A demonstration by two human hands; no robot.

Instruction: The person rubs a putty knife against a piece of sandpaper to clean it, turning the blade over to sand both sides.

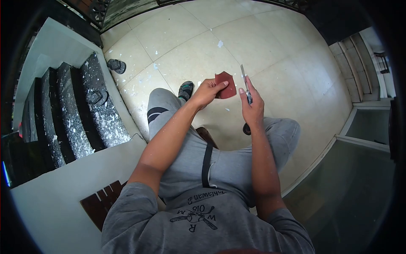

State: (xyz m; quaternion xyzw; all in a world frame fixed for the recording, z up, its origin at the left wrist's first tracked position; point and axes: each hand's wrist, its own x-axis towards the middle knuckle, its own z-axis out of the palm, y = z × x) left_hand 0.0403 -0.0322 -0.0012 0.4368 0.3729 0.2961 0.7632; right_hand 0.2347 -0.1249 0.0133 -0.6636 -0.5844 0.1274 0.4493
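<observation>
The red sheet [228, 90] is in the left hand [205, 92], pinched between thumb and fingers, its angled top edge and far side free, just beside the right hand [254, 109]. That hand closes around a slim knife [248, 89], its bare blade [242, 71] pointing up and away. The main risk is to the left fingers: only 1 hand supports the thin sheet, in mid-air, so it could bend under the blade, and a slip across it could reach the thumb lying on its face. The long exposed blade might also flex or snap if pushed sideways. With no board beneath — just air, then the tiled floor [287, 63] — a stroke that breaks through has nothing to stop it, and the 2 grey-clad knees [282, 132] are near. Farther out, pale flakes [220, 43] dot the tiles; a dropped sheet could pick up that grit.
</observation>
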